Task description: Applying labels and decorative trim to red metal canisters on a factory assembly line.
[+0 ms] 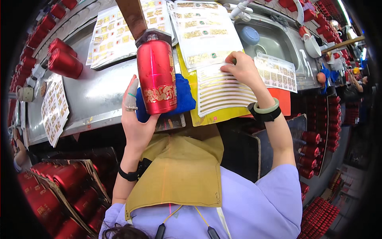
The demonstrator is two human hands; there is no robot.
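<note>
A shiny red bottle (156, 71) with a gold pattern round its lower part lies pointing away from me, over a crumpled blue cloth (185, 93). My left hand (137, 119) is closed on its near end, thumb beneath and fingers along the left side. One finger wears a pale cover with a green band. To the right, my right hand (242, 67) pinches the upper edge of a white sheet of gold-striped strips (225, 93). That sheet lies on a yellow folder (211, 118). Just beyond it are white sheets with gold decals (207, 36).
A brown bracket (133, 16) meets the bottle's far end. A steel sink (274, 38) holding a blue round container (250, 35) is at the right. More red bottles (65, 63) stand on the left of the metal bench (95, 95); racks of red bottles (51, 199) flank me below.
</note>
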